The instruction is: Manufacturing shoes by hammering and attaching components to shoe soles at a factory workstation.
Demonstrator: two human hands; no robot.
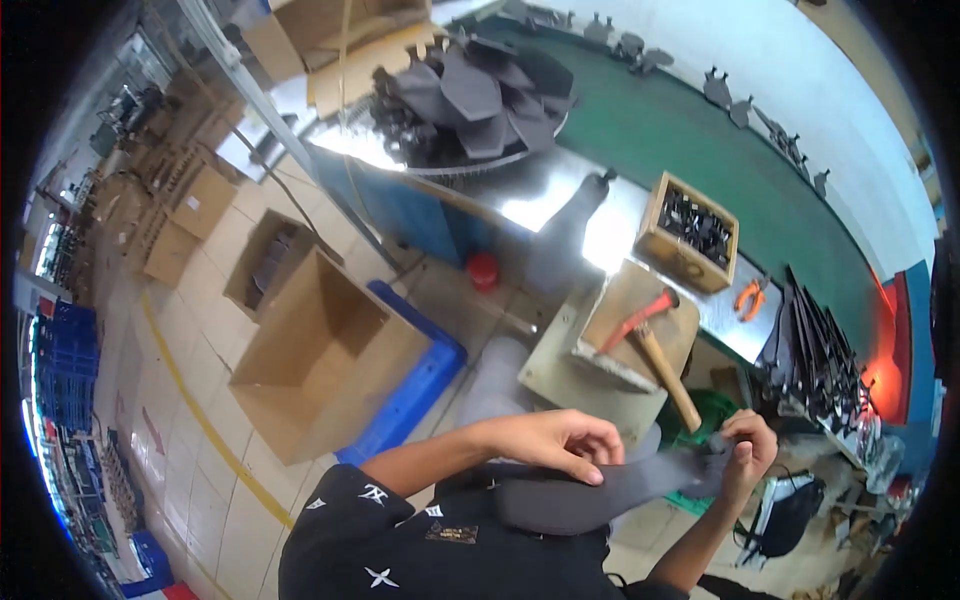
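Observation:
A dark grey, paddle-shaped part lies across the front of my body, its broad end to the left. My left hand holds the broad end from its far side, thumb on the upper face and fingers curled. Around the narrow right end, which is blurred, my right hand is closed. Just beyond the part, a hammer with a red head and wooden handle rests on a worn block. A similar grey part lies on the metal bench edge.
Similar parts are heaped in a round tray at the far left of the green-topped bench. A wooden box holds small dark pieces, near orange-handled pliers. Long dark pieces stand at right. An open carton sits left.

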